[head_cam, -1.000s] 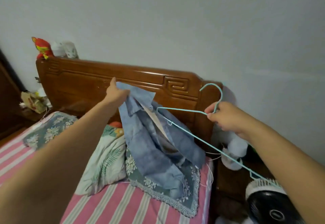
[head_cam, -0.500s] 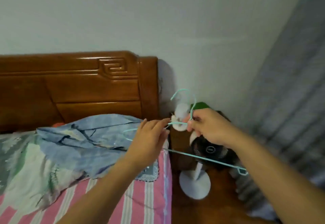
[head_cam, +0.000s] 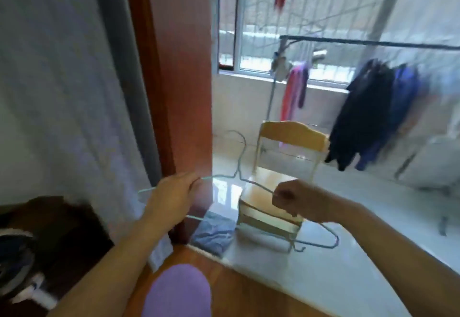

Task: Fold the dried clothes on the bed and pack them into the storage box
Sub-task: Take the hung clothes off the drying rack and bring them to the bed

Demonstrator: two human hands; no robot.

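Both hands hold one light-blue wire hanger, empty, out in front over the doorway. Left hand pinches the left shoulder wire between thumb and fingers, fingers partly curled. Right hand is a tight fist round the right shoulder wire. Hook points far, toward the small wooden chair just beyond the hands. Blue folded cloth lies on the floor left of the chair, beside the wooden door frame. Dark clothes hang on a rail far right. No bed or storage box in view. Frame is blurry.
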